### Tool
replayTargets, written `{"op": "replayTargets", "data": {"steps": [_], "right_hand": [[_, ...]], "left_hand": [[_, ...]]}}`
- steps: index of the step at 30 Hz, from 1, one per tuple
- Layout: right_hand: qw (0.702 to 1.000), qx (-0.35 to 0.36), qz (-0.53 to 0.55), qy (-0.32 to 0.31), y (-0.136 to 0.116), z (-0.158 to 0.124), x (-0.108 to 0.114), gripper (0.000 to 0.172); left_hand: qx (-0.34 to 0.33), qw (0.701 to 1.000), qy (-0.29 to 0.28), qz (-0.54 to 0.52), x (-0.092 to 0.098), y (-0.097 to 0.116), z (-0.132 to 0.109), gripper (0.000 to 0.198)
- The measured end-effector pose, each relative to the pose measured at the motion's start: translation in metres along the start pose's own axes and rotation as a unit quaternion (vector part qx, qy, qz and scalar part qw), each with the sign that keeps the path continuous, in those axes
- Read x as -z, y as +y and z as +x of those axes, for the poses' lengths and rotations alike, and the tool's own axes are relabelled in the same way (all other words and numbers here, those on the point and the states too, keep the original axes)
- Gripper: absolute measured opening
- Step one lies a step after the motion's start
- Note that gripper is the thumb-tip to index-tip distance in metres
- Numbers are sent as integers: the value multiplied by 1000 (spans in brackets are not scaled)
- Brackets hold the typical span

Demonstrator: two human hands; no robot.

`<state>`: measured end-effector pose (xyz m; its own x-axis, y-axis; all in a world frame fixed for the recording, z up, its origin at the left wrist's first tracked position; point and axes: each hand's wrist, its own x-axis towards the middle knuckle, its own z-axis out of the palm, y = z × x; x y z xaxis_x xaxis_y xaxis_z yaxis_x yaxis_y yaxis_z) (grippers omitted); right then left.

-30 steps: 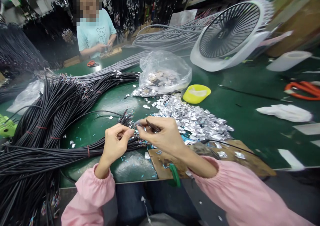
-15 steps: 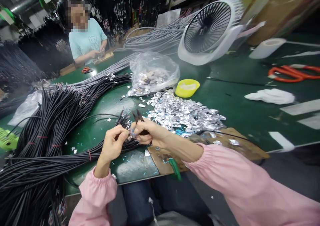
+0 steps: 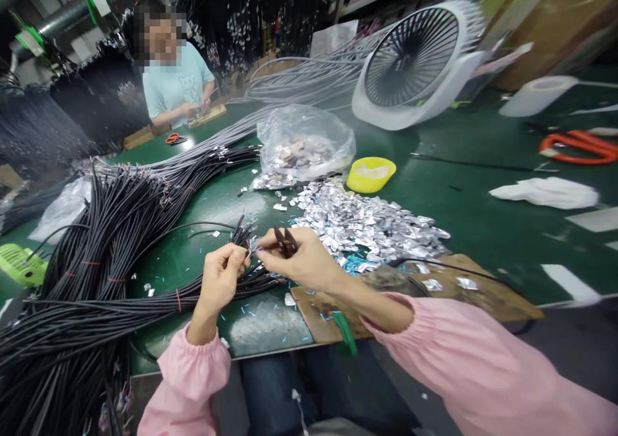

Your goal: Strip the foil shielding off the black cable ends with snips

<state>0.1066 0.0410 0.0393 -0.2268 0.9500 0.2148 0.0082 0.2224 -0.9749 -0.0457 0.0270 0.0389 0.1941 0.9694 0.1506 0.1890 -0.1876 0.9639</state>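
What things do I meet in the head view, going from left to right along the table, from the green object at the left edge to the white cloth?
Green object → black cable bundle → left hand → right hand holding small cutters → pile of silver foil scraps → white cloth.

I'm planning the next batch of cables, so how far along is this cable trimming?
Done: a heap of silver foil scraps and blue wire clippings lies on the green table. In hand: the left hand pinches one black cable's end, and the right hand holds small dark snips beside it. Left: the large bundle of black cables stretches leftward; how many are finished is unclear.
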Motion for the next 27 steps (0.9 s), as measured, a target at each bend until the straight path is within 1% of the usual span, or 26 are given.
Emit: {"op": "replayTargets", "data": {"steps": [2, 5, 8, 11, 14, 17, 20, 22, 24, 26, 27], "right_hand": [[1000, -2, -24, 4, 1, 1, 2, 16], [1000, 10, -19, -1, 1, 3, 6, 23], [998, 63, -18, -22, 0, 3, 9, 23], [989, 135, -56, -29, 0, 3, 12, 19], [973, 203, -101, -29, 0, 3, 15, 20], [963, 233, -129, -34, 1, 4, 18, 22], [962, 231, -142, -33, 0, 3, 19, 21], [967, 209, -147, -24, -1, 2, 18, 18], [978, 157, -133, -13, -1, 1, 16, 17], [991, 91, -100, -11, -2, 1, 13, 19], [995, 62, -83, -14, -1, 2, 12, 21]], "left_hand": [[-5, 1000, -9, 9, 1, 2, 0, 54], [-3, 999, -23, 28, 1, 5, 0, 55], [5, 998, -24, 50, 0, 4, -1, 56], [-2, 998, -9, 65, -1, 3, -3, 55], [-18, 996, 7, 85, -2, 1, -4, 52], [-27, 995, 16, 97, -2, -1, -5, 50], [-43, 991, 21, 121, -3, -3, -6, 46], [-65, 984, 36, 162, -4, -5, -6, 41], [-98, 972, 62, 204, -4, -6, -6, 28], [-134, 962, 89, 218, -5, -7, -6, 13], [-150, 959, 96, 219, -5, -8, -6, 15]]}}
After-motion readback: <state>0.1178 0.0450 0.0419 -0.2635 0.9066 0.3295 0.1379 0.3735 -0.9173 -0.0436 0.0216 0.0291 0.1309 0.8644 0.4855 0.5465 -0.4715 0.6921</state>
